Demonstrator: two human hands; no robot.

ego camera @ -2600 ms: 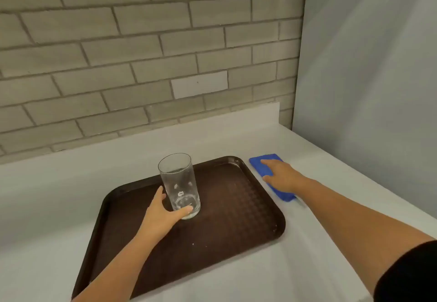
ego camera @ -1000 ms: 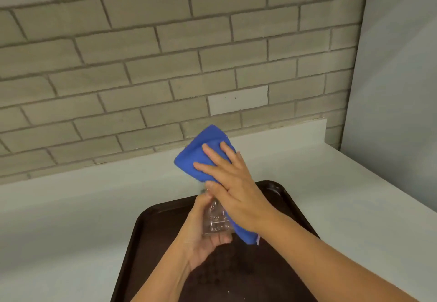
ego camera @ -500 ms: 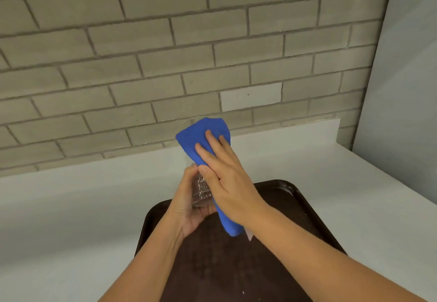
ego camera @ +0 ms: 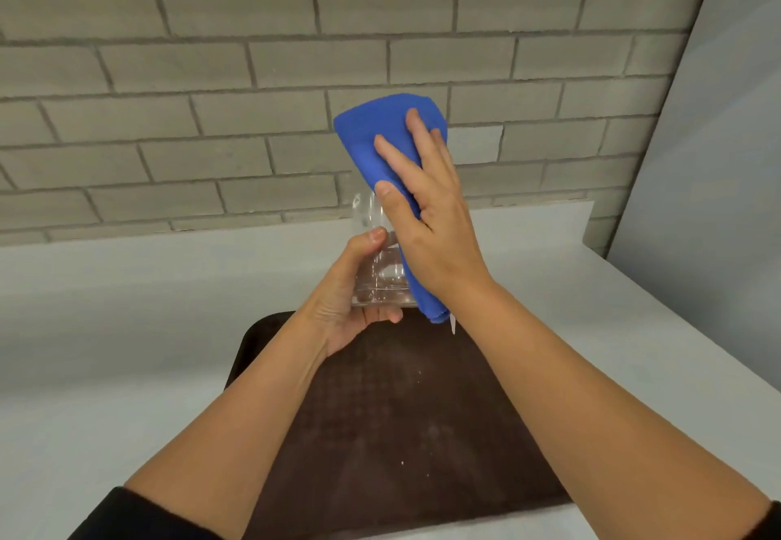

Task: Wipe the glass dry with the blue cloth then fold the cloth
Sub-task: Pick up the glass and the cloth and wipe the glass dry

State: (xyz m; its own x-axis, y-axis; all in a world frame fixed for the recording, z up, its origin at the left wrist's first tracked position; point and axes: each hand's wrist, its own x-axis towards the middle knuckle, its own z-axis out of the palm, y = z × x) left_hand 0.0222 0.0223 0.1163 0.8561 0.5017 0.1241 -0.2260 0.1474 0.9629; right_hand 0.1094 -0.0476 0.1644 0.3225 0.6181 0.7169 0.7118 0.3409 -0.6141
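Head view: the clear, straight-sided drinking glass (ego camera: 376, 269) is held up in the air above the far edge of the tray, tilted, its base toward the camera. The left hand (ego camera: 350, 298) is closed around its lower part, thumb on the near side and fingers curled under the base. The blue microfibre cloth (ego camera: 380, 138) is draped over the upper part and right side of the glass, covering the rim, with one end hanging down past the base. The right hand (ego camera: 427, 218) lies flat with spread fingers on the cloth, pressing it against the glass.

My judgement is that the wiping step is under way: the cloth is on the outside wall, and whether the inside has been dried cannot be told. Folding the cloth is not yet begun.

The glass looks empty; droplets cannot be made out. Below, the dark brown textured plastic tray (ego camera: 401, 434) rests on the pale grey counter (ego camera: 126, 328) near its front edge, carrying only a few small pale specks.
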